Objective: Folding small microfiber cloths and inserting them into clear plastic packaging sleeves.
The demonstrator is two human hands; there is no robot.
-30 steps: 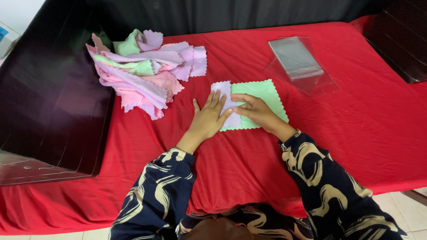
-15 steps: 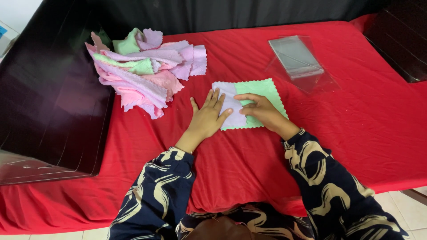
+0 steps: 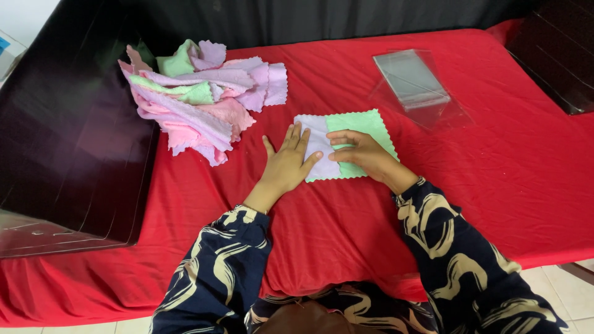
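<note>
**Two cloths flat under your hands, mid-table**

To your left, a heap of pastel cloths (image 3: pixel 201 99) in pink, lilac and green lies near the back left part of the red-covered table (image 3: pixel 507 185), spilling against a dark glossy box (image 3: pixel 74 136) that overhangs the table's left edge. Toward the back right rests a stack of clear plastic sleeves (image 3: pixel 413 80), well apart from your hands. Another dark box (image 3: pixel 557 55) sits at the back right corner. Nothing lies between your hands and the cloths you are working.

The green cloth (image 3: pixel 365 127) lies flat near the table's middle, roughly square, its zigzag edges tilted slightly off the table's front edge. The lilac cloth (image 3: pixel 315 139) overlaps its left part, its long side running front to back.

Your left hand (image 3: pixel 286 164) lies flat, fingers spread, its fingertips pressing the lilac cloth. Your right hand (image 3: pixel 362 151) rests on the green cloth, fingers curled toward the lilac cloth's edge; neither hand grips anything.
</note>
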